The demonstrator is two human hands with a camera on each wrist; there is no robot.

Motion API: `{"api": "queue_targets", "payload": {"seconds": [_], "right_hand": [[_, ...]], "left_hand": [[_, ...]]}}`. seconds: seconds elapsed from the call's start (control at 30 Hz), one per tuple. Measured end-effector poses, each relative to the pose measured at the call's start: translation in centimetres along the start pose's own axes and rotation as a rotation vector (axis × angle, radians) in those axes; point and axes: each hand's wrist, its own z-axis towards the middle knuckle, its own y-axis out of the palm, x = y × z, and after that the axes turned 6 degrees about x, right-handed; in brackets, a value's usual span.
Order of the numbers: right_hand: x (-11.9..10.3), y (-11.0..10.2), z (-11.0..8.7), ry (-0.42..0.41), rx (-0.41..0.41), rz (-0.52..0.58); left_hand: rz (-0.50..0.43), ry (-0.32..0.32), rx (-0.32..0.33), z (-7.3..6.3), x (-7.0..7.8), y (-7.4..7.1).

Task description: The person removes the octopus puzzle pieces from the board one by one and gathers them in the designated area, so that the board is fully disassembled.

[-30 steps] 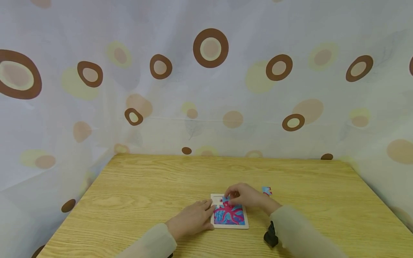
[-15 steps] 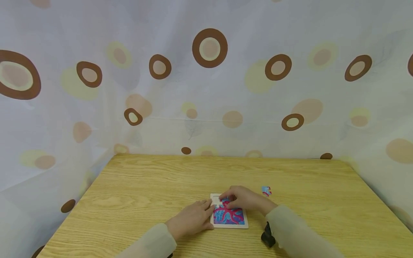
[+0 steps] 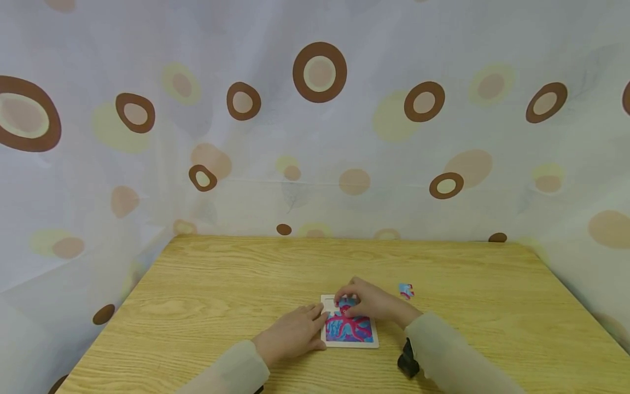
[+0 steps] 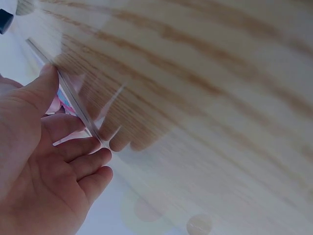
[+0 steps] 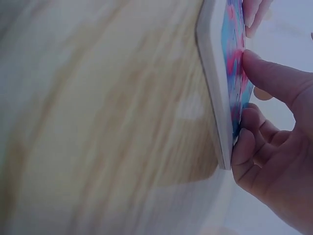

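A jigsaw puzzle (image 3: 348,330) of a pink octopus on blue lies in a white tray (image 3: 351,345) on the table. My left hand (image 3: 294,334) rests along the tray's left side, its thumb by the near left corner. In the left wrist view, the fingers and thumb touch the tray's edge. Over the puzzle's upper right part, my right hand (image 3: 375,302) pinches a puzzle piece (image 3: 347,301) with the octopus's head between thumb and index finger. Bare white tray floor (image 3: 330,306) shows in the upper left corner. The right fingers partly cover the piece.
A loose blue and pink puzzle piece (image 3: 406,290) lies on the wooden table (image 3: 236,273), beyond my right wrist. A patterned curtain (image 3: 320,142) hangs behind the table and along both sides.
My right hand has shifted slightly left with the octopus-head piece, the index finger now near the bare corner. My left hand and the tray have stayed in place.
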Motion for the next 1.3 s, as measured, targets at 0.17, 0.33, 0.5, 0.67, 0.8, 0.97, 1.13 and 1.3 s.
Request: {"api": "queue_targets", "payload": {"seconds": [0.17, 0.33, 0.5, 0.67, 0.8, 0.97, 1.13, 1.3], "right_hand": [[0.0, 0.0, 0.1, -0.02, 0.011, -0.03], [0.2, 0.0, 0.0, -0.024, 0.038, -0.044], [0.4, -0.3, -0.2, -0.023, 0.045, 0.022], [0.7, -0.9, -0.3, -0.013, 0.045, 0.099], [0.9, -1.2, -0.4, 0.01, 0.06, 0.119], [1.1, -1.4, -0.5, 0.051, 0.055, 0.197], [1.6, -1.5, -0.7, 0.034, 0.058, 0.27], [2.3, -2.2, -1.2, 0.088, 0.133, 0.29]], "left_hand": [[-0.006, -0.002, -0.001, 0.0, 0.0, 0.1], [-0.018, -0.009, -0.007, -0.1, 0.0, 0.0], [-0.016, -0.007, -0.007, -0.1, 0.0, 0.0], [-0.019, -0.011, -0.002, -0.1, -0.1, 0.1], [-0.016, -0.013, -0.002, -0.1, -0.1, 0.1], [-0.016, -0.014, -0.001, -0.1, 0.1, 0.0], [-0.018, -0.012, -0.014, 0.0, 0.1, -0.2], [-0.014, -0.012, -0.028, 0.0, 0.1, -0.1]]}}
